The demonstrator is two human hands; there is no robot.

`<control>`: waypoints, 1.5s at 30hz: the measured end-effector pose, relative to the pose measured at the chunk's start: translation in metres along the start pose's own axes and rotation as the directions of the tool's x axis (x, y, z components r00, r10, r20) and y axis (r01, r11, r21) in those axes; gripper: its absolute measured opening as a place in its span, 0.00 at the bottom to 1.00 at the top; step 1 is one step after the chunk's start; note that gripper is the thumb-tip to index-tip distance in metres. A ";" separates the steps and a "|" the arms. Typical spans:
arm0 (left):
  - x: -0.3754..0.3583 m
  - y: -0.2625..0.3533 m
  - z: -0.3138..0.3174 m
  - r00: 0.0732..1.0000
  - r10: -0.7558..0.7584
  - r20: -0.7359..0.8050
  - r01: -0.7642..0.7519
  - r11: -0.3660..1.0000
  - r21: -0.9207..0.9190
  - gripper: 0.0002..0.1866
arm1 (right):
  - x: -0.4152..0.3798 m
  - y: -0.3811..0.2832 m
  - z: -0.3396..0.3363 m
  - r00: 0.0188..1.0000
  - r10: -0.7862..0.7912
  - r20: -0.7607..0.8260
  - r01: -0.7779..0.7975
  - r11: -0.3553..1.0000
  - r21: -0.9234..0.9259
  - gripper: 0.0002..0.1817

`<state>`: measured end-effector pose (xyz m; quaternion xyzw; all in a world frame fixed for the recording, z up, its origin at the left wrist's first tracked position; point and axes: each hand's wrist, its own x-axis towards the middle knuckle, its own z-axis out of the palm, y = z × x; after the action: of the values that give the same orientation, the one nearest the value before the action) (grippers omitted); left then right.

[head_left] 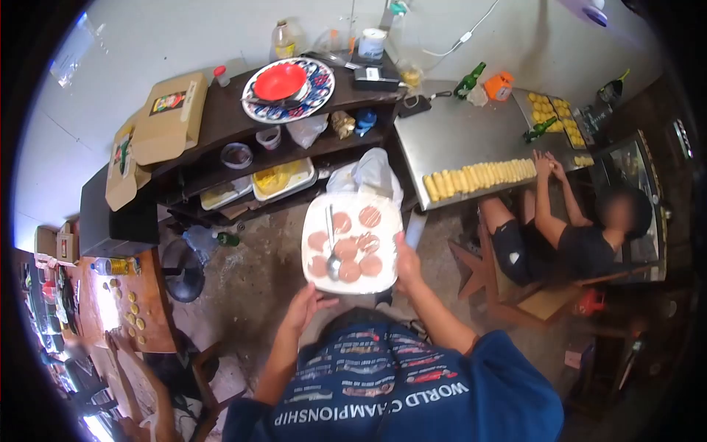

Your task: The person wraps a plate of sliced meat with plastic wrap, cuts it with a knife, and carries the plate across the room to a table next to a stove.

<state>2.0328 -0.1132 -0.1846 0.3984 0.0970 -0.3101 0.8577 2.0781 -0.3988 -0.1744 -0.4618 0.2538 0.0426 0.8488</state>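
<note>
A white square plate [375, 282] is held level in front of my body. On it lie several round pinkish-brown pieces [346, 249] and a metal spoon [330, 228], its bowl toward the near edge. My right hand [406, 265] grips the plate's right edge, with the fingers mostly under it. At the near left corner my left hand [305, 308] touches the plate from below, its fingers partly hidden by the rim.
A dark shelf [213, 110] stands ahead, bearing a patterned plate [254, 107] and a red bowl [280, 81]. A co-worker [589, 236] sits at the metal table [442, 132] with rows of dough pieces [479, 178]. Another person's hands [121, 340] are over the wooden table [158, 317].
</note>
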 end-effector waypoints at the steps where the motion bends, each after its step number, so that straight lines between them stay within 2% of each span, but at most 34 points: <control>1: -0.007 0.017 -0.013 0.996 -0.028 0.082 0.023 0.998 0.058 0.33 | -0.015 -0.009 0.021 0.999 -0.008 -0.051 0.007 1.000 -0.025 0.33; 3: -0.014 0.045 -0.047 0.994 -0.037 0.107 0.020 0.987 0.158 0.39 | -0.018 0.005 0.034 0.998 -0.065 -0.010 0.065 0.997 0.028 0.34; 5: -0.022 0.090 -0.033 0.996 -0.016 0.086 0.002 0.986 0.164 0.41 | -0.026 0.013 0.052 0.995 -0.098 -0.035 0.099 0.995 0.026 0.35; 7: -0.018 0.114 -0.033 0.989 0.149 -0.018 -0.147 0.986 0.084 0.40 | -0.036 0.021 0.068 0.986 -0.147 -0.078 0.149 0.989 0.009 0.34; 10: -0.003 0.140 -0.035 0.989 0.144 0.023 -0.144 0.989 -0.012 0.37 | -0.057 0.028 0.093 0.986 -0.107 -0.125 0.106 0.994 -0.017 0.33; 11: 0.004 0.141 -0.040 0.992 0.126 0.005 -0.126 0.990 -0.058 0.34 | -0.068 0.024 0.106 0.992 -0.088 -0.092 0.088 0.996 -0.006 0.33; 13: 0.004 0.141 -0.044 1.000 0.010 -0.013 -0.012 0.988 -0.155 0.32 | -0.078 0.029 0.116 0.990 -0.040 -0.132 0.037 0.999 -0.022 0.33; 14: -0.001 0.144 -0.041 0.992 0.017 -0.123 -0.032 0.993 -0.118 0.31 | -0.082 0.033 0.118 0.993 -0.038 -0.110 0.035 0.999 -0.026 0.33; 16: -0.013 0.146 -0.042 0.979 0.044 -0.202 -0.063 0.994 -0.093 0.31 | -0.086 0.036 0.127 0.996 -0.027 -0.091 0.034 0.997 0.076 0.34; 20: -0.030 0.143 -0.055 0.943 0.072 -0.326 -0.095 0.994 -0.055 0.31 | -0.085 0.044 0.144 0.999 0.020 -0.045 -0.017 0.998 0.068 0.36; 21: -0.029 0.137 -0.067 0.962 0.070 -0.263 -0.105 0.987 -0.123 0.30 | -0.083 0.049 0.140 0.996 0.034 -0.083 -0.034 0.999 0.007 0.35; 23: -0.038 0.147 -0.058 0.978 0.088 -0.188 -0.124 0.974 -0.192 0.31 | -0.083 0.047 0.147 0.999 0.027 -0.034 -0.026 0.999 0.027 0.34; 25: -0.039 0.151 -0.054 0.988 0.088 -0.130 -0.108 0.982 -0.157 0.32 | -0.079 0.057 0.136 0.998 0.024 -0.064 -0.025 1.000 -0.014 0.34; 26: -0.041 0.155 -0.046 0.994 0.085 -0.076 -0.095 0.984 -0.148 0.33 | -0.085 0.052 0.141 0.996 0.025 -0.081 -0.023 0.999 0.027 0.33; 29: -0.038 0.157 -0.028 0.988 -0.029 0.153 0.068 0.963 -0.260 0.34 | -0.108 0.043 0.134 0.987 0.018 -0.157 -0.002 0.995 0.104 0.33; 31: -0.027 0.146 -0.024 0.973 -0.085 0.213 0.138 0.960 -0.245 0.35 | -0.119 0.047 0.124 0.994 0.000 -0.111 0.022 0.981 0.193 0.33; 33: -0.018 0.137 -0.016 0.957 -0.125 0.261 0.188 0.954 -0.234 0.35 | -0.135 0.047 0.114 0.989 -0.054 -0.141 0.087 0.968 0.236 0.33; 36: -0.014 0.123 0.007 0.902 -0.241 0.359 0.319 0.932 -0.174 0.36 | -0.170 0.045 0.097 0.970 -0.093 -0.225 0.159 0.942 0.296 0.33; 38: -0.009 0.109 0.019 0.869 -0.286 0.403 0.373 0.915 -0.153 0.37 | -0.188 0.052 0.081 0.939 -0.158 -0.305 0.260 0.906 0.335 0.34; 42: -0.015 0.082 0.057 0.792 -0.359 0.493 0.466 0.878 -0.109 0.38 | -0.220 0.063 0.046 0.932 -0.222 -0.286 0.335 0.827 0.452 0.35; 45: -0.028 0.059 0.089 0.726 -0.413 0.549 0.539 0.838 -0.083 0.39 | -0.259 0.055 0.030 0.909 -0.264 -0.321 0.391 0.806 0.444 0.36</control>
<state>2.0392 -0.1379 -0.0772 0.1577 0.0023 -0.6012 0.7833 1.8479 -0.3014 -0.0812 -0.2655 0.2741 -0.2296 0.8953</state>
